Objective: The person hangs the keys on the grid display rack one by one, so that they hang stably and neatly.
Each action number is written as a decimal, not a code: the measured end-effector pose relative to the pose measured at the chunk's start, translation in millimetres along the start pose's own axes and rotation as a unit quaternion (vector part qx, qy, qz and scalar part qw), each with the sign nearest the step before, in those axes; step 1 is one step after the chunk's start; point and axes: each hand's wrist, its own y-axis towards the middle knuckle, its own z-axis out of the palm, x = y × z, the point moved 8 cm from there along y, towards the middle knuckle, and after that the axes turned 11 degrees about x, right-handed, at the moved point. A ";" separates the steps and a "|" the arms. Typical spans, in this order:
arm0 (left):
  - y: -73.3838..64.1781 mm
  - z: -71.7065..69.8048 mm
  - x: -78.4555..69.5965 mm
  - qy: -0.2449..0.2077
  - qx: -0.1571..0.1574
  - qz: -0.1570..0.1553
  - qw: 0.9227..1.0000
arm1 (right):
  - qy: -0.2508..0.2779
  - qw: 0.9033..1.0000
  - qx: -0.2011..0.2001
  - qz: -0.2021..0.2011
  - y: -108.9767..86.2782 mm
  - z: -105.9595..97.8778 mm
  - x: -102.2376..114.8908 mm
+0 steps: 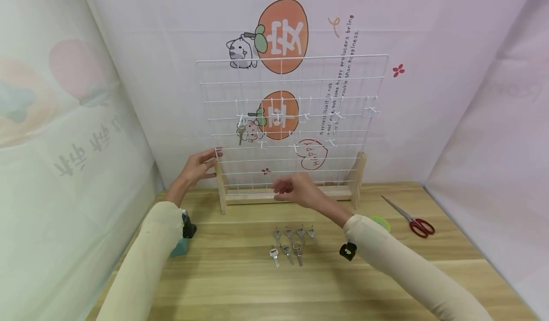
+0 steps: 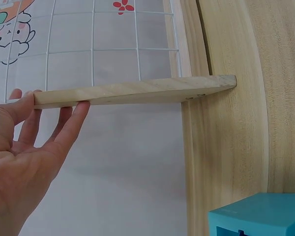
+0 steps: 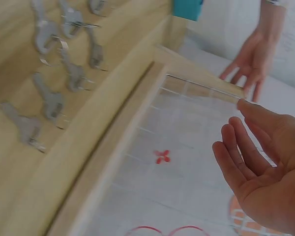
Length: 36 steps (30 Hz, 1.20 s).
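A white wire grid rack [image 1: 300, 161] stands upright in a wooden frame on the table. My left hand [image 1: 195, 170] grips the upper end of its left wooden side post [image 2: 137, 92], fingers against the outer face and over the edge. In front of the grid's lower part hangs my right hand [image 1: 298, 191], fingers loosely bent with nothing in them. Several silver keys [image 1: 287, 252] with small rings lie in two rows on the table below it. Another key [image 1: 241, 132] hangs from a white hook at the grid's left.
More white hooks [image 1: 306, 116] sit on the grid. Red-handled scissors [image 1: 418, 225] lie at the table's right, and a yellow-green round item [image 1: 381, 223] is partly behind my right sleeve. A teal box [image 2: 258, 214] stands by my left forearm. A printed cloth [image 1: 171, 30] hangs behind.
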 end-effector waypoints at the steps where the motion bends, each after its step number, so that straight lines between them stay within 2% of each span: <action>1: 0.4 -0.3 -0.3 -0.001 -0.002 -0.001 1.000 | 0.003 1.000 0.001 -0.001 -1.3 4.2 -3.7; 6: -0.6 0.3 -2.1 -0.003 0.001 -0.001 1.000 | 0.008 1.000 0.004 -0.003 -7.9 23.7 -18.6; 12: -2.8 1.2 -3.4 -0.004 0.002 0.004 1.000 | -0.015 1.000 0.016 0.011 -14.9 43.4 -31.6; 19: -1.4 0.7 -2.9 -0.001 -0.004 0.006 1.000 | -0.034 0.999 0.025 0.003 -19.3 66.5 -47.2; 27: -0.6 1.1 -3.7 -0.002 -0.006 0.007 1.000 | -0.005 0.997 0.043 0.056 -23.5 87.8 -63.4; 33: -1.8 -0.7 -3.4 -0.004 -0.009 0.003 1.000 | -0.011 0.997 0.052 0.057 -21.3 98.6 -67.5; 36: -1.5 -0.3 -2.0 -0.005 -0.006 0.003 1.000 | -0.016 0.996 0.060 0.071 -20.2 104.7 -70.6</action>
